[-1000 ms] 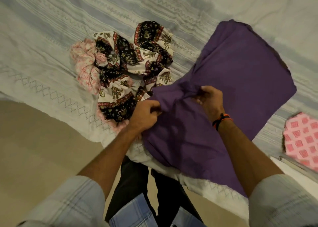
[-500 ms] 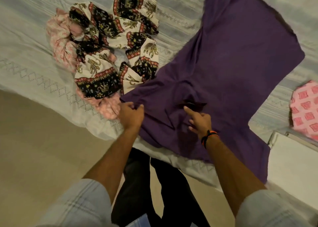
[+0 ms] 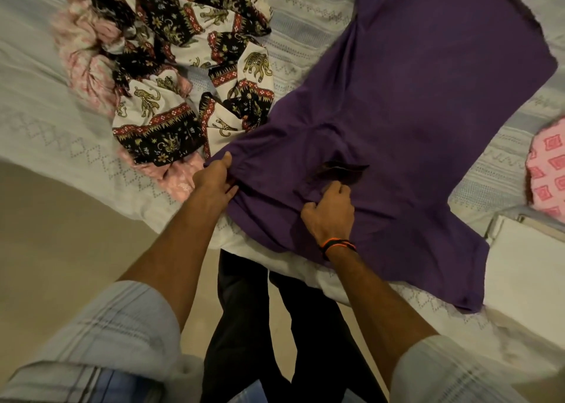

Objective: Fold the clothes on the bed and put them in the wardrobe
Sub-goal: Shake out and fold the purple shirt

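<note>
Purple garment (image 3: pixel 412 96) lying spread on the bed (image 3: pixel 46 103), both hands working its near edge.

The garment is occupying the centre and upper right of the frame, its lower portion hanging over the bed's edge. The left hand (image 3: pixel 215 179) is pinching the garment's left corner at centre frame, thumb on top of the fabric. The right hand (image 3: pixel 331 208), with an orange and black wristband (image 3: pixel 337 245), is gripping a bunched fold just below the neck opening. A crumpled elephant-print cloth (image 3: pixel 189 75) is lying at upper left, touching a pink floral cloth (image 3: pixel 82 60). A pink patterned item (image 3: pixel 547 170) is sitting at the right edge.
</note>
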